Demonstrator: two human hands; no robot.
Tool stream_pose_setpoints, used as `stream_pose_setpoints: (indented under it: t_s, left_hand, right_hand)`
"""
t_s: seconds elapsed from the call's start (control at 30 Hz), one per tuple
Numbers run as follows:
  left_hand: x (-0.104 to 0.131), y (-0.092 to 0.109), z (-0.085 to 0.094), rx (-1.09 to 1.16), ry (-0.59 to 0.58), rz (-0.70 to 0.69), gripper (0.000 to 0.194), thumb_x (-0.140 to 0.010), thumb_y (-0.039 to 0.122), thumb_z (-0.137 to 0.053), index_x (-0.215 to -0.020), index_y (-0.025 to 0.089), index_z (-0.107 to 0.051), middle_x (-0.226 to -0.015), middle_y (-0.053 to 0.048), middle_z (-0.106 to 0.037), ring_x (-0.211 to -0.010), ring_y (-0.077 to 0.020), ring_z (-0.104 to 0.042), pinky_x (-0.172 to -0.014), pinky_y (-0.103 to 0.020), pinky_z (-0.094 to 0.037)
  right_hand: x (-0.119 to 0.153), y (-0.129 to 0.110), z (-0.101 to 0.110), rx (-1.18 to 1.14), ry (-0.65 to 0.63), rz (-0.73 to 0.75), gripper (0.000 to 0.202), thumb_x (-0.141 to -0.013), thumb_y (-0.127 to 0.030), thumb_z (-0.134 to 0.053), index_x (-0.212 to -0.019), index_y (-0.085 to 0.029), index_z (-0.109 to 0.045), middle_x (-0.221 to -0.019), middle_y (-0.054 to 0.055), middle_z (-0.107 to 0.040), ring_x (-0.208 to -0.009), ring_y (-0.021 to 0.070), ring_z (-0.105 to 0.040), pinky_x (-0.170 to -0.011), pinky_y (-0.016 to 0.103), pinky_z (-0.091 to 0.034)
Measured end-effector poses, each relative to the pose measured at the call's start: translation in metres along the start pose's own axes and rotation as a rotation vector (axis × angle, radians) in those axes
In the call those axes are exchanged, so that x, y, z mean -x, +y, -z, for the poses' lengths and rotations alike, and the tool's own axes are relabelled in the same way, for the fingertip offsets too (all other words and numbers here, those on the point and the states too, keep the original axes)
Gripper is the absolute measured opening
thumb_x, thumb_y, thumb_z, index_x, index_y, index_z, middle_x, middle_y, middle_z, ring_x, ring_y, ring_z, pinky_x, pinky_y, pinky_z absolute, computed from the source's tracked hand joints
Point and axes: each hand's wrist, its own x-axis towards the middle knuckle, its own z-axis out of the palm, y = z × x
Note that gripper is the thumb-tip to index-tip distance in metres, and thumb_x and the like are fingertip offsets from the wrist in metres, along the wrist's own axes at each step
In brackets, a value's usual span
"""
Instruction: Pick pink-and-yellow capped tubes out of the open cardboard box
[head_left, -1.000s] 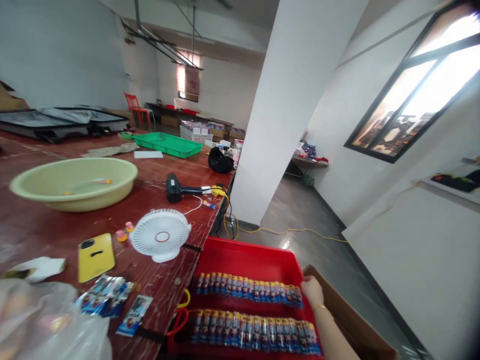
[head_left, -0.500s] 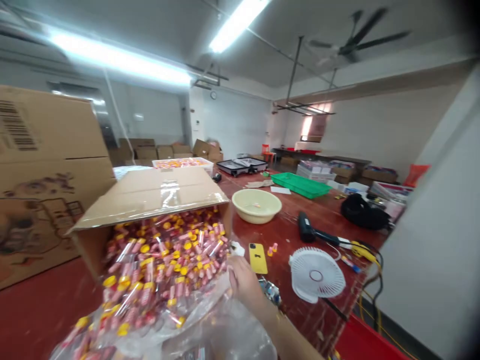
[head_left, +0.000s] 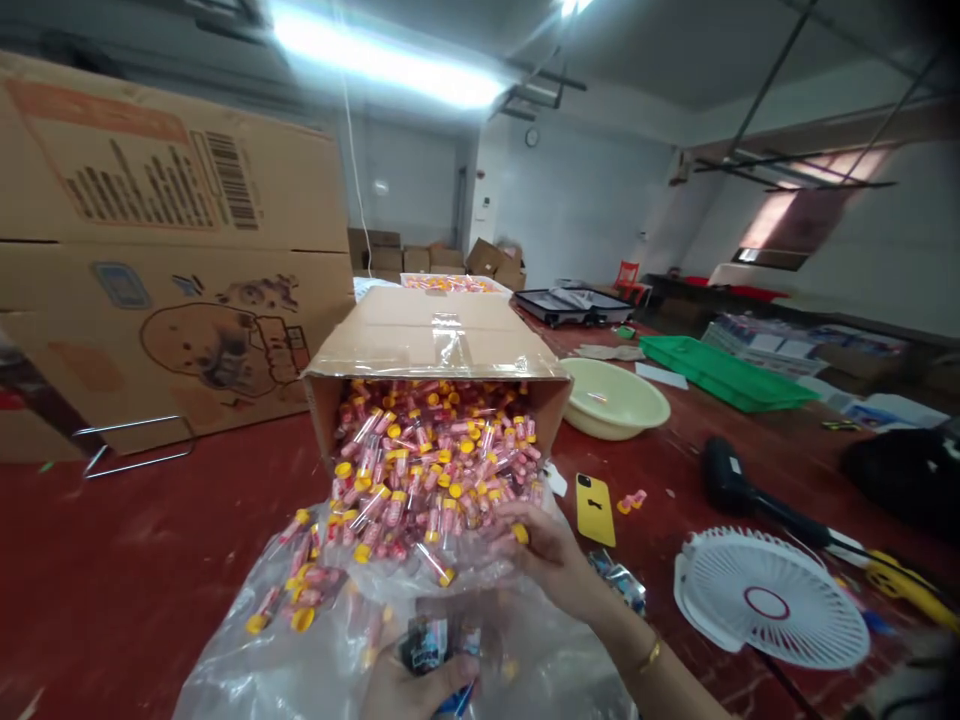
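At frame centre, the right hand (head_left: 544, 545) pinches one tube (head_left: 517, 532) from the pile spilling out of the box (head_left: 435, 345) onto the bag (head_left: 300, 660). The left hand (head_left: 409, 690), bottom centre, clasps a dark packet (head_left: 435, 640). Tubes look light, rigid, slick; best taken at mid-body.

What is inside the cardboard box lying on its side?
The box holds many small pink tubes with yellow caps, spilling onto a clear plastic bag. How far back they fill it is hidden.
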Motion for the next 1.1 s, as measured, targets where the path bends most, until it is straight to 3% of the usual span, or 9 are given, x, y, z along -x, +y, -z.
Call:
stream_pose_setpoints:
  t_s: [0.1, 0.33, 0.43, 0.57, 0.73, 0.8, 0.9, 0.93, 1.1]
  left_hand:
    - [0.000, 0.001, -0.005, -0.014, -0.022, -0.046, 0.037, -0.037, 0.033, -0.092, -0.060, 0.014, -0.070, -0.054, -0.002, -0.067, -0.049, -0.0139, -0.056, -0.052, -0.024, -0.047]
    - [0.000, 0.001, -0.010, -0.008, -0.016, -0.052, 0.037, -0.037, 0.029, -0.092, -0.061, 0.012, -0.069, -0.052, -0.003, -0.066, -0.046, -0.0138, -0.055, -0.047, -0.024, -0.046]
    - [0.001, 0.003, -0.011, 0.004, -0.013, -0.013, 0.037, -0.036, 0.029, -0.093, -0.060, 0.013, -0.069, -0.049, -0.001, -0.064, -0.044, -0.0132, -0.054, -0.046, -0.025, -0.047]
    - [0.004, 0.009, -0.011, -0.108, -0.051, 0.020, 0.040, -0.042, 0.041, -0.090, -0.059, 0.010, -0.071, -0.048, -0.004, -0.064, -0.045, -0.0128, -0.056, -0.046, -0.021, -0.046]
    - [0.005, 0.014, -0.021, -0.024, -0.008, 0.175, 0.048, -0.047, 0.047, -0.087, -0.075, 0.010, -0.074, -0.064, -0.010, -0.072, -0.059, -0.0202, -0.064, -0.053, -0.026, -0.052]
    - [0.006, 0.015, -0.029, 0.072, 0.015, 0.221, 0.048, -0.046, 0.044, -0.088, -0.078, 0.011, -0.073, -0.064, -0.009, -0.072, -0.059, -0.0207, -0.065, -0.054, -0.027, -0.053]
    - [0.006, 0.014, -0.039, 0.137, -0.001, 0.254, 0.047, -0.049, 0.042, -0.087, -0.080, 0.010, -0.072, -0.066, -0.010, -0.072, -0.060, -0.0206, -0.066, -0.054, -0.026, -0.052]
    - [0.007, 0.013, -0.041, 0.133, -0.017, 0.259, 0.047, -0.051, 0.043, -0.087, -0.080, 0.010, -0.072, -0.068, -0.011, -0.072, -0.062, -0.0213, -0.066, -0.055, -0.026, -0.052]
    - [0.012, 0.011, -0.038, -0.105, -0.108, 0.200, 0.051, -0.051, 0.050, -0.084, -0.081, 0.010, -0.073, -0.071, -0.011, -0.073, -0.069, -0.0241, -0.068, -0.062, -0.024, -0.051]
  right_hand:
    - [0.006, -0.019, -0.009, -0.374, 0.006, -0.094, 0.033, -0.074, -0.035, -0.074, -0.094, -0.024, -0.050, -0.089, 0.001, -0.057, -0.077, 0.0143, -0.055, -0.065, 0.026, -0.046]
    - [0.000, -0.038, -0.008, -0.116, -0.103, -0.066, 0.021, -0.075, -0.028, -0.073, -0.084, -0.019, -0.056, -0.077, -0.002, -0.053, -0.065, 0.0102, -0.045, -0.061, 0.024, -0.038]
    - [0.001, -0.033, -0.015, -0.181, -0.127, -0.154, 0.027, -0.069, -0.030, -0.078, -0.082, -0.019, -0.056, -0.074, -0.003, -0.051, -0.062, 0.0092, -0.044, -0.057, 0.022, -0.036]
    - [0.004, -0.014, -0.025, -0.376, -0.009, -0.254, 0.039, -0.060, -0.035, -0.084, -0.078, -0.019, -0.053, -0.069, -0.005, -0.053, -0.060, 0.0086, -0.047, -0.056, 0.021, -0.037]
    - [0.023, -0.003, -0.037, -0.526, 0.051, -0.271, 0.031, -0.076, -0.043, -0.070, -0.076, -0.019, -0.051, -0.067, -0.003, -0.057, -0.060, 0.0102, -0.052, -0.056, 0.022, -0.041]
    - [0.037, -0.004, -0.045, -0.546, 0.030, -0.272, 0.034, -0.071, -0.043, -0.073, -0.084, -0.020, -0.053, -0.076, -0.001, -0.058, -0.066, 0.0119, -0.055, -0.058, 0.023, -0.043]
    - [0.056, -0.006, -0.060, -0.571, 0.033, -0.288, 0.069, -0.046, -0.025, -0.088, -0.101, -0.025, -0.046, -0.091, -0.001, -0.056, -0.075, 0.0143, -0.056, -0.057, 0.021, -0.044]
    - [0.061, -0.005, -0.065, -0.563, 0.061, -0.297, 0.075, -0.043, -0.017, -0.087, -0.103, -0.026, -0.043, -0.092, -0.001, -0.055, -0.075, 0.0144, -0.056, -0.055, 0.020, -0.043]
    - [0.071, 0.000, -0.076, -0.547, 0.192, -0.228, 0.060, -0.058, -0.003, -0.066, -0.101, -0.028, -0.033, -0.085, -0.004, -0.048, -0.061, 0.0072, -0.046, -0.047, 0.016, -0.033]
